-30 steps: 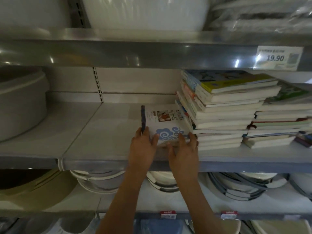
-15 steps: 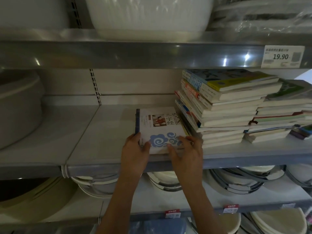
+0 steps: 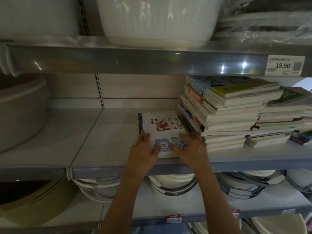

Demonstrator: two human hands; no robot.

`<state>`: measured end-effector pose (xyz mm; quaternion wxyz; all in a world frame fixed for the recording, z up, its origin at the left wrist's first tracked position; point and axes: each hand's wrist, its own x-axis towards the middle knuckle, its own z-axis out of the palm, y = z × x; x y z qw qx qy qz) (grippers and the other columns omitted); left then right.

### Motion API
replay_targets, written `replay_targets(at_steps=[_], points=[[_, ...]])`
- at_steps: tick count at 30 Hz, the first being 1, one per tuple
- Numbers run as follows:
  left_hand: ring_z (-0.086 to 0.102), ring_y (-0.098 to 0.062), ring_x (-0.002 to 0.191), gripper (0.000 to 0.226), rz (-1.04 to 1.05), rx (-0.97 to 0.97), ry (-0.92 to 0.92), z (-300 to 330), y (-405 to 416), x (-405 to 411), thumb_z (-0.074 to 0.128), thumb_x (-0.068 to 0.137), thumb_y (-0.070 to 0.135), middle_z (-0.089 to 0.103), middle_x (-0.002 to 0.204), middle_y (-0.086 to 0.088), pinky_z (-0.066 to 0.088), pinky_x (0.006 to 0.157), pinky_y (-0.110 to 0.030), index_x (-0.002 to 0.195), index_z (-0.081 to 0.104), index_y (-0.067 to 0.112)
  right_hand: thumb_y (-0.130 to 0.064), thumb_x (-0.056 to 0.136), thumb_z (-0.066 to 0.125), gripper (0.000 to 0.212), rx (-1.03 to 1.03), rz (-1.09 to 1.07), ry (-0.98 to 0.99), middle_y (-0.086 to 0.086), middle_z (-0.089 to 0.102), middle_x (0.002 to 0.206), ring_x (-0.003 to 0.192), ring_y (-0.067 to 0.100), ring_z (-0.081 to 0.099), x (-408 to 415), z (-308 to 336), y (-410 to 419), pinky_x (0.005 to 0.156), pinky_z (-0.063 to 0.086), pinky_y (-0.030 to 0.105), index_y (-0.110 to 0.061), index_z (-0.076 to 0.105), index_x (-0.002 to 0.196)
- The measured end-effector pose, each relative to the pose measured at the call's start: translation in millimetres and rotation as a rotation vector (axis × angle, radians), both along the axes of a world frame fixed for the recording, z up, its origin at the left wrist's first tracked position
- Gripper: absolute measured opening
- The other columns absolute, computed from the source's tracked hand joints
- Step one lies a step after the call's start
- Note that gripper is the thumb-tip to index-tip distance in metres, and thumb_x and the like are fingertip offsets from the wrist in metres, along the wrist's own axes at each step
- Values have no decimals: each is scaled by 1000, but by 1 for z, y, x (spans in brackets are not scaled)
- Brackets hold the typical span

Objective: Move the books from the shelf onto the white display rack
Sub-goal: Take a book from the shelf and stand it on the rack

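Left hand [image 3: 143, 153] and right hand [image 3: 190, 150], fingers curled over the near edge, grip a white book [image 3: 162, 127] lying on the shelf [image 3: 108, 146] beside stacked books [image 3: 226, 115].

White book [image 3: 163, 127], blue cloud cover, flat at shelf [image 3: 104, 141] front edge; two leaning book stacks [image 3: 226, 115] just right.

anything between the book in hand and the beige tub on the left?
Nothing: in the head view, only bare shelf runs from the book to the tub.
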<state>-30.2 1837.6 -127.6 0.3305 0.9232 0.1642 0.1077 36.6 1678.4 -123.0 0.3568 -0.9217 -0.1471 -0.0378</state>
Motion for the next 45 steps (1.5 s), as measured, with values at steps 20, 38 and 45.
replay_targets(at_steps=[20, 38, 45], points=[[41, -23, 139, 58, 49, -87, -390, 2, 19, -48, 66, 94, 22, 33, 158, 2, 42, 111, -38, 145, 45, 3, -31, 85, 75, 52, 272, 26, -256, 16, 34, 155, 139, 34, 39, -49, -8, 24, 111, 42, 48, -4, 64, 128], [31, 9, 135, 65, -48, -129, -554, -23, -12, -150, 59, 88, 37, 30, 148, 20, 34, 106, -13, 146, 45, 11, -23, 85, 69, 43, 433, -47, -538, 9, 41, 149, 133, 11, 42, -162, -30, -16, 105, 38, 10, -3, 66, 123], [15, 19, 139, 61, -129, -115, -705, -14, -60, -170, 67, 87, 30, 25, 157, -3, 25, 101, 4, 141, 45, 14, -29, 90, 60, 45, 460, -80, -612, 16, 41, 150, 138, 17, 42, -195, -19, -66, 106, 39, 13, -2, 65, 125]])
